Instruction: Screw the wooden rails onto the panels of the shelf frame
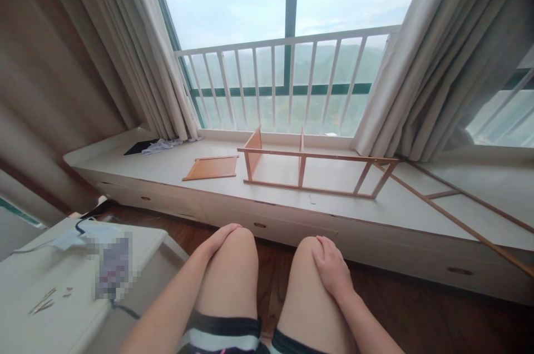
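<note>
My left hand (pixel 224 236) lies over the outer side of my left knee, holding nothing. On my right knee rests my right hand (pixel 332 266), its fingers laid flat and likewise without an object. Ahead of both hands, a partly built wooden shelf frame (pixel 317 155) lies on its side on the white window ledge (pixel 167 168). To its left is a flat wooden panel (pixel 212 168). A thin bent metal piece, like a hex key (pixel 312 200), sits in front of the frame. At the right, a long ladder-like wooden frame (pixel 443 194) sticks out past the ledge's edge.
Beside my left arm stands a white table (pixel 54 320) with small metal pieces (pixel 44 305), a pale blue face mask (pixel 83 234) and a pixelated item (pixel 114 268). Dark and white cloths (pixel 161 145) lie by the left curtain (pixel 146 54). White railing (pixel 273 81) guards the window.
</note>
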`<state>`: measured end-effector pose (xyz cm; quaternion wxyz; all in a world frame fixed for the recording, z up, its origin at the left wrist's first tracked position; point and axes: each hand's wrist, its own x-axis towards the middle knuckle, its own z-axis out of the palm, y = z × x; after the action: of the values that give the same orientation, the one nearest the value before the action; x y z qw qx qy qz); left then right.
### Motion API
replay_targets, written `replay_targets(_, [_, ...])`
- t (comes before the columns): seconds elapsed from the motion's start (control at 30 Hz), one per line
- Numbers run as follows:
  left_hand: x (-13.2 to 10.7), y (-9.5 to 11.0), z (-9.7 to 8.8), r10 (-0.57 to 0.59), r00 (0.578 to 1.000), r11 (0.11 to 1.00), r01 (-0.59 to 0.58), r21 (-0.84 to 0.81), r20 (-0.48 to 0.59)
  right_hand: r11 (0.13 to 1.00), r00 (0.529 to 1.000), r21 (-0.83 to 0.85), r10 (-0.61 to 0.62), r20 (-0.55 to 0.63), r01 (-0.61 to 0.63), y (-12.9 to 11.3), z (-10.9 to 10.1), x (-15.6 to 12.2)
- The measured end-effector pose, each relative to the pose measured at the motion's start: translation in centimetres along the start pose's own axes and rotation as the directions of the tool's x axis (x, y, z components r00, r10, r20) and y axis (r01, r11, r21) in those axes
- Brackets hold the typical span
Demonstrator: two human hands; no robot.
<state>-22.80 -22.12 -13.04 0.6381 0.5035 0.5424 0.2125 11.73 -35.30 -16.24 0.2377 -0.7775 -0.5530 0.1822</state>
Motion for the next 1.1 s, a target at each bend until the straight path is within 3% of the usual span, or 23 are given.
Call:
replay_targets(0.1, [-2.7,0.2,-3.4,0.028,0.988,1.0,-0.028,0.003,-0.152,0.997,0.997,0.078,0.011,-0.078,-0.005,3.9,-1.8,-1.3])
replay_targets(0.2, [-4.1,-0.5,-6.1,0.181,0.947,0.961,-0.112,0.254,-0.267,0.991,0.99,0.129,0.059,-0.13,-0.043,7.6,-2.9,-2.7])
replay_targets(0.33, [-4.0,-2.2,-6.6,0.277,0.864,0.804,0.031,0.593,-0.421,0.982,0.97,0.065,0.187,-0.153,-0.179,10.4,-3.8,-4.2])
replay_targets(0.43, [-3.2,-2.2,-5.0,0.303,0.833,0.695,0.139,0.705,-0.463,0.968,0.958,-0.05,0.233,-0.164,-0.244,10.0,-5.0,-4.8])
replay_targets(0.5, [-2.2,-0.9,-3.5,0.286,0.834,0.671,0.176,0.72,-0.471,0.965,0.96,-0.129,0.2,-0.198,-0.228,8.4,-6.4,-4.5])
replay_targets(0.6, [0.0,2.2,-0.4,0.365,0.887,0.615,-0.001,0.788,-0.284,0.974,0.987,-0.21,0.054,-0.152,-0.086,4.7,-8.4,-2.3])
replay_targets(0.67, [2.2,4.3,2.3,0.488,0.863,0.597,-0.221,0.771,-0.13,0.983,0.995,-0.185,-0.038,-0.095,0.02,1.9,-8.8,0.3])
replay_targets(0.73, [4.8,6.1,5.2,0.594,0.805,0.556,-0.404,0.726,-0.007,0.984,0.992,-0.146,-0.113,-0.051,0.105,-0.5,-8.3,3.7])
replay_targets(0.8, [7.6,7.6,7.9,0.652,0.757,0.527,-0.499,0.688,0.049,0.981,0.99,-0.155,-0.13,-0.059,0.119,-2.0,-6.8,7.5])
replay_targets(0.93, [13.5,10.4,11.5,0.709,0.7,0.476,-0.565,0.674,0.087,0.981,0.998,-0.195,-0.031,-0.054,0.02,-2.0,-3.1,14.5])
replay_targets(1.03, [17.5,12.1,12.8,0.751,0.65,0.394,-0.587,0.707,0.121,0.974,0.999,-0.225,0.033,-0.022,-0.038,-0.9,-1.1,18.3])
replay_targets(1.1, [19.8,12.7,13.4,0.752,0.646,0.36,-0.572,0.737,0.134,0.97,0.999,-0.239,0.048,-0.003,-0.047,-0.4,-0.5,19.9])
